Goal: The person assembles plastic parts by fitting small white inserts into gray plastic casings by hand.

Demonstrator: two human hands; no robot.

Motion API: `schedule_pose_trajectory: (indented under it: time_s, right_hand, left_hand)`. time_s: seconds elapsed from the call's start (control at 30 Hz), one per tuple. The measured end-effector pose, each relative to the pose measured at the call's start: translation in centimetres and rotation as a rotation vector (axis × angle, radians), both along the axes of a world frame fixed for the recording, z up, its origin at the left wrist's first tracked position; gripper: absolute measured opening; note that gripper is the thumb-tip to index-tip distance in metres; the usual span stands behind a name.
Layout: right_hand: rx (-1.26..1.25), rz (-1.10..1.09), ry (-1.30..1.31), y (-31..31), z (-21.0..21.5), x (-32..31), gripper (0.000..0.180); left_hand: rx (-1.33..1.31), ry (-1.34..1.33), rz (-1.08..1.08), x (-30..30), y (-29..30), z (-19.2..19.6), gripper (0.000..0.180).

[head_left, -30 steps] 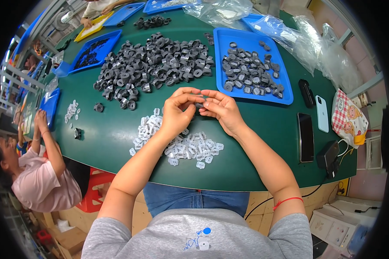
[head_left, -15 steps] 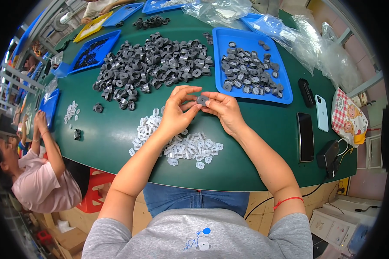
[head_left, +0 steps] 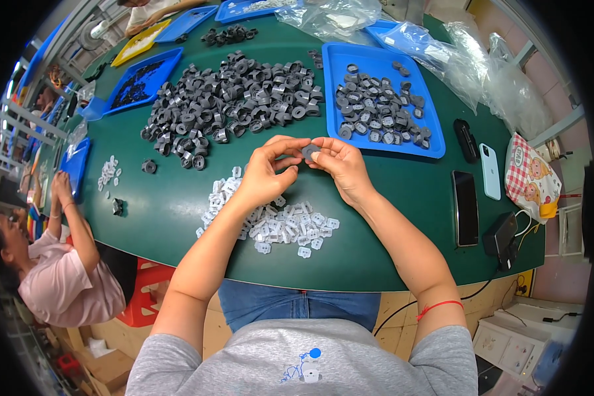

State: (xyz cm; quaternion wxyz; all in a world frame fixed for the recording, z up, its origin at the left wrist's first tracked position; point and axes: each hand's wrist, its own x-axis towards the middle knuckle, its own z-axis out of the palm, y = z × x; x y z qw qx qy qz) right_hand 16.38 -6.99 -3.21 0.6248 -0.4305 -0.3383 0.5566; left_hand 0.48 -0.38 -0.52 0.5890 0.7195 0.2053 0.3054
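Between my two hands, above the middle of the green table [head_left: 389, 257], is a small dark grey round plastic cap [head_left: 309, 152] with a hole in it. My right hand [head_left: 342, 168] pinches it, thumb on top and fingers behind. Curled fingertips of my left hand [head_left: 270, 168] rest against the cap's left side, the thumb a little apart from it. Below the left hand lies a pile of small whitish translucent plastic pieces [head_left: 290, 228]. Farther off spreads a large heap of dark grey caps [head_left: 237, 92]. Whether a white piece sits inside the held cap is hidden.
At the right, a blue tray [head_left: 435, 142] holds grey caps with pale inserts. Two phones [head_left: 465, 208], a black case [head_left: 466, 140] and a patterned pouch [head_left: 531, 171] lie along the right edge. Plastic bags [head_left: 435, 53] bunch up behind. A person [head_left: 69, 277] sits at the left.
My left thumb has drawn back from the cap, down and to the left. The cap stays at nearly the same spot in my right fingers, its face turned slightly.
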Motion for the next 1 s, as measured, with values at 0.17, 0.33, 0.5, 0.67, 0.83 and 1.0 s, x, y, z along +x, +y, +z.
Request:
schedule_pose_trajectory:
  time_s: [0.17, 0.33, 0.5, 0.67, 0.83, 1.0]
  right_hand:
    - [0.119, -0.345, 0.082, 0.6, 0.5, 1.1, 0.039]
    - [0.297, -0.613, -0.158, 0.7, 0.2, 0.6, 0.050]
    - [0.033, 0.196, -0.935, -1.1, 1.6, -0.5, 0.013]
    - [0.392, 0.422, -1.139, -1.3, 1.5, -0.2, 0.019]
    - [0.367, 0.555, -1.092, -1.0, 2.0, 0.5, 0.022]
    - [0.356, 0.594, -0.973, -0.7, 1.5, 1.1, 0.018]
  left_hand:
    - [0.044, 0.209, 0.104, -0.9, 0.7, 0.8, 0.055]
    - [0.345, 0.480, 0.005, -2.0, 1.2, 0.8, 0.050]
    - [0.495, 0.588, 0.073, -2.0, 1.3, 0.1, 0.031]
    - [0.462, 0.424, 0.312, -1.6, 1.9, -0.2, 0.029]
    - [0.189, 0.245, 0.337, -1.3, 2.4, -0.3, 0.027]
    - [-0.309, 0.115, 0.165, -1.3, 2.1, 1.1, 0.028]
